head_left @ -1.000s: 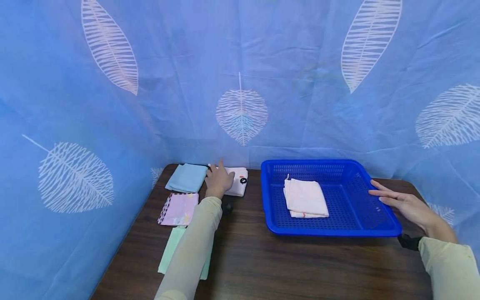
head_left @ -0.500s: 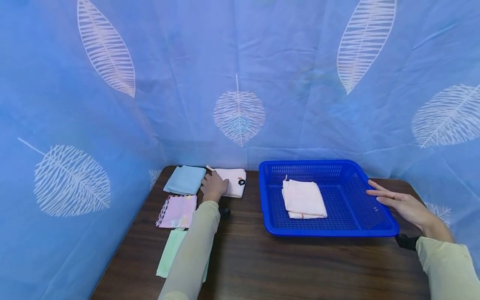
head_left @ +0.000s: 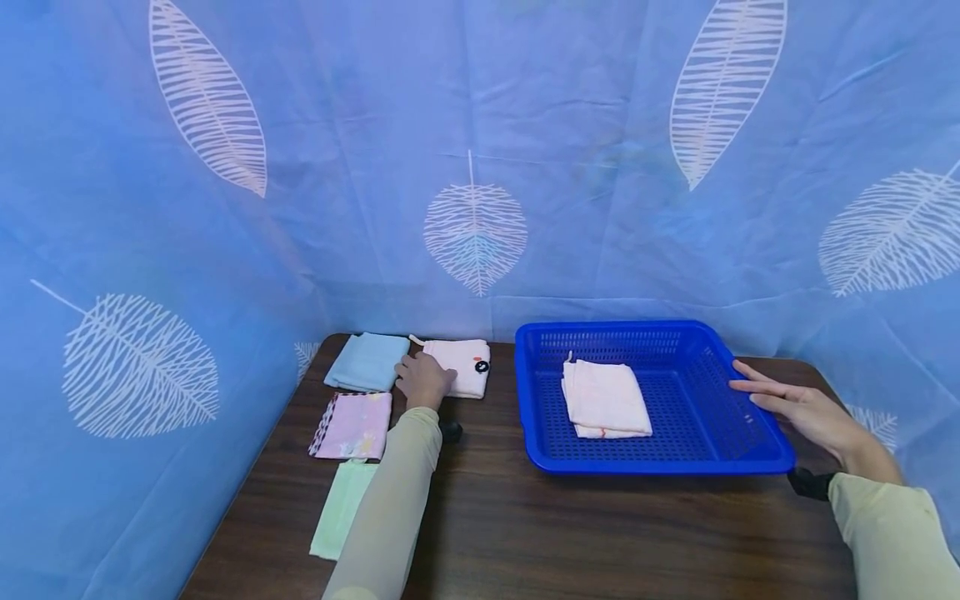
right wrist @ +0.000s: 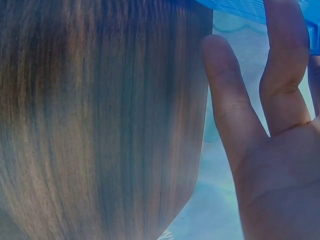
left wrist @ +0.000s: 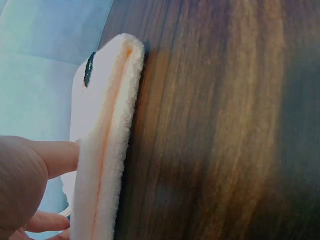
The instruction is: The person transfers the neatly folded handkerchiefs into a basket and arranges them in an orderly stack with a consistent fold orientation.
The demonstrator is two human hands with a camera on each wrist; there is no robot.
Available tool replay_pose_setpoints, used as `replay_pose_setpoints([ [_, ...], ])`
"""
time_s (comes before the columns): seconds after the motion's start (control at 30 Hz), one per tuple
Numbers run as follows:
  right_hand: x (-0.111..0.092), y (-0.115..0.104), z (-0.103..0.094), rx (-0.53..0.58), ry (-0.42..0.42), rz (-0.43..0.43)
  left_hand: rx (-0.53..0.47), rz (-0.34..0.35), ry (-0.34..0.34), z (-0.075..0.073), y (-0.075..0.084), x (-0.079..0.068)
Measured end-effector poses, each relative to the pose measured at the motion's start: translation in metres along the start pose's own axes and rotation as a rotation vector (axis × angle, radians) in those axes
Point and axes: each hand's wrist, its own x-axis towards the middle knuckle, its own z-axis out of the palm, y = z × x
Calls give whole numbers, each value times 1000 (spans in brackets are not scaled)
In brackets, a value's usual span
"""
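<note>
My left hand (head_left: 426,382) is at the left edge of a folded white towel (head_left: 467,367) with a black mark and a hanging loop. Its thumb lies against the towel's top in the left wrist view, and the other fingers curl down at the edge, partly hidden, pinching the cloth. On the right, a blue plastic basket (head_left: 534,446) holds another folded white towel (head_left: 606,398). Along the basket's right side, my right hand (head_left: 813,417) rests its extended fingers on the rim; the right wrist view shows those fingers spread beneath the blue edge.
Left of my left hand are a folded light blue towel (head_left: 367,361) and a pink patterned towel (head_left: 356,425). A pale green towel (head_left: 343,504) lies nearer, partly under my left forearm. A blue leaf-print curtain (head_left: 375,208) hangs behind the brown table (head_left: 600,533).
My left hand has drawn back slightly from the white towel's far side, and its spread fingers have curled down at the left edge. The right hand stays on the basket rim.
</note>
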Motion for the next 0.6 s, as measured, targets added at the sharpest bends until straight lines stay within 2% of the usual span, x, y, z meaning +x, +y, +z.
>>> replay_pose_setpoints([
  [0.2,-1,2,2,-1,20,-21,-4,-32,-47,0,0,2],
  [0.47,-1,0,3,9,16,-9,-75,-81,-45,-1,-4,3],
  [0.6,-1,-1,3,33,12,-8,-79,-87,-49,0,-3,3],
])
